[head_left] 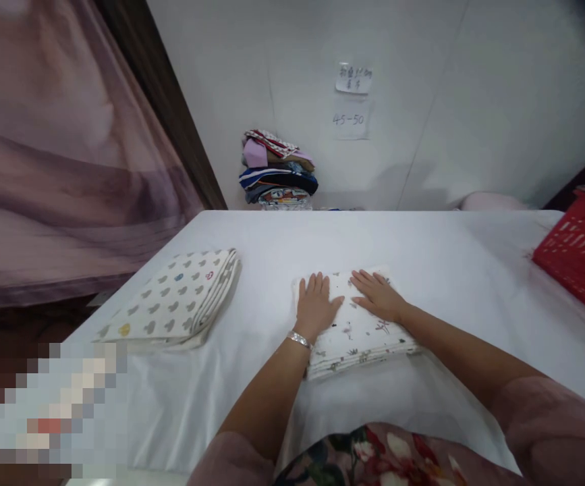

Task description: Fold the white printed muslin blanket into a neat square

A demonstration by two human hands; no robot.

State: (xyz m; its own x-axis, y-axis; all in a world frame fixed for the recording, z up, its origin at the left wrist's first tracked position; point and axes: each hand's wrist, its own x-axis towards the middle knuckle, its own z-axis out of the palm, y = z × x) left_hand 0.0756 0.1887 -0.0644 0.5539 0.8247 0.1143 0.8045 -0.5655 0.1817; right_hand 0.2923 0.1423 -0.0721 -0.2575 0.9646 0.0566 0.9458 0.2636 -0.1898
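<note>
A folded white cloth with small printed figures (349, 335) lies in several layers on the white-covered table (252, 398). My left hand (316, 307) rests flat on its left part, fingers spread, with a silver bracelet at the wrist. Toward the cloth's far right corner, my right hand (377, 295) is laid flat too, its fingers apart. Neither hand grips anything. To the left sits a second folded cloth (175, 297), thicker and cream-white with rows of grey motifs and a few coloured ones.
Behind the table's far edge rises a stack of folded fabrics (278, 169). A red plastic basket (578, 250) stands at the right edge. Pinkish curtains (69, 148) hang on the left. Two paper notes (351, 120) are on the wall. The lower left corner is pixelated.
</note>
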